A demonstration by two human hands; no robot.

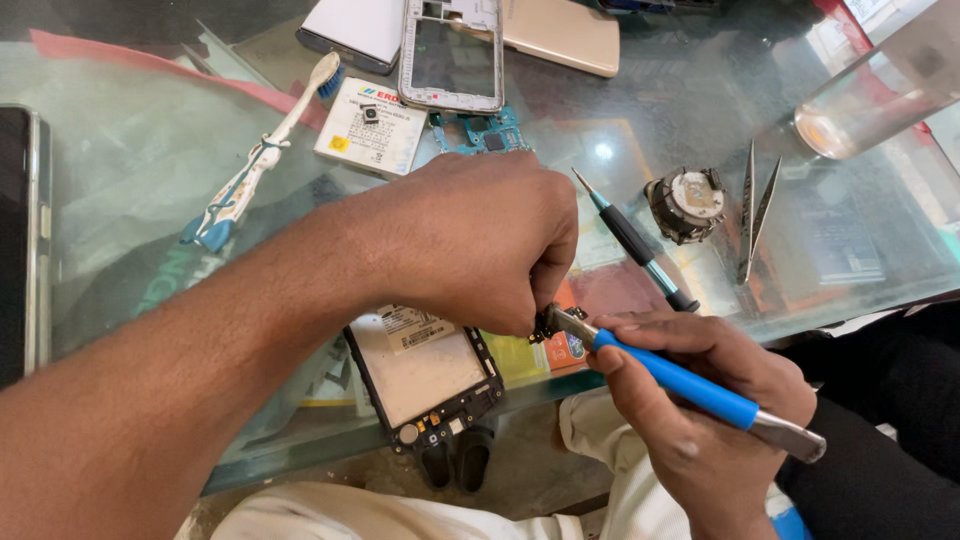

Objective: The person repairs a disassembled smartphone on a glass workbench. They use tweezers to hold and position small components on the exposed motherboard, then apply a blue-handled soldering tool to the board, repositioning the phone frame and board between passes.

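My left hand (470, 240) is closed over a small dark electronic part (545, 325), pinching it at the fingertips near the table's front edge. My right hand (700, 410) grips a pair of blue-handled tweezers (680, 385), whose metal tip touches that small part. Just below my left hand lies an opened phone chassis (425, 375) with its pale inner plate and dark frame showing, overhanging the glass table edge (300, 440).
On the glass table lie a white-and-blue toothbrush (255, 160), a white battery (370, 125), a silver phone frame (452, 55), a green circuit board (490, 132), a teal-tipped screwdriver (635, 240), a round metal part (688, 203), steel tweezers (755, 205), a glass (870, 100) and a dark phone (20, 240).
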